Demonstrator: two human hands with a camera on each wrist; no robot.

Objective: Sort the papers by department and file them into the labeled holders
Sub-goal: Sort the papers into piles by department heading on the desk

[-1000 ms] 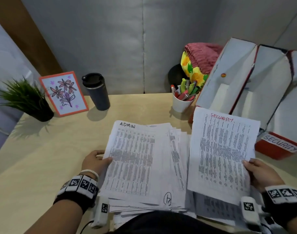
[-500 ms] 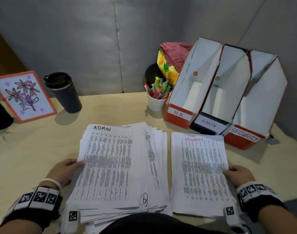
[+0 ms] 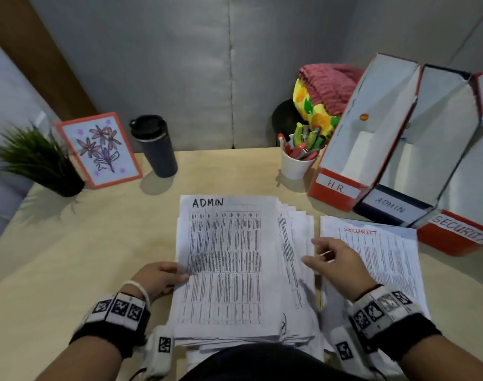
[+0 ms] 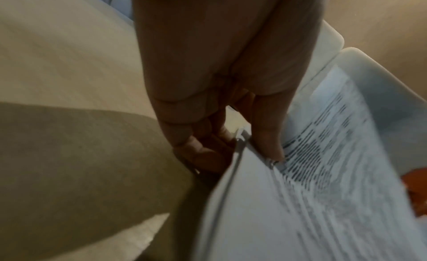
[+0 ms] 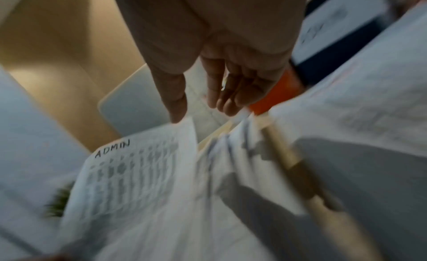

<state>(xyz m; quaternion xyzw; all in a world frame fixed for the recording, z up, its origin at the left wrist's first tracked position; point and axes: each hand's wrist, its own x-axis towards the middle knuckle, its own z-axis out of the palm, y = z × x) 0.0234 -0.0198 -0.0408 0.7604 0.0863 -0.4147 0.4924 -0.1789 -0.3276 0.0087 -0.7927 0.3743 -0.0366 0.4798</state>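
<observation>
A thick stack of papers is lying on the near middle of the surface, its top sheet headed ADMIN. The left hand is gripping the stack's left edge, thumb lying on top of the sheet and the fingers curling underneath it, as the left wrist view is showing. The right hand is hovering over the fanned right edge of the stack, its fingers loosely spread and relaxed, pinching nothing. Just right of the stack, a separate sheet headed SECURITY is lying flat on the surface, partly under the right wrist. At the far right three holders are standing side by side, touching: the HR holder on the left, the ADMIN holder in the middle and the SECURITY holder on the right. A white cup of pens is standing just left of the HR holder. Farther left, a dark mug, a framed flower picture and a small potted plant are standing along the far edge.
</observation>
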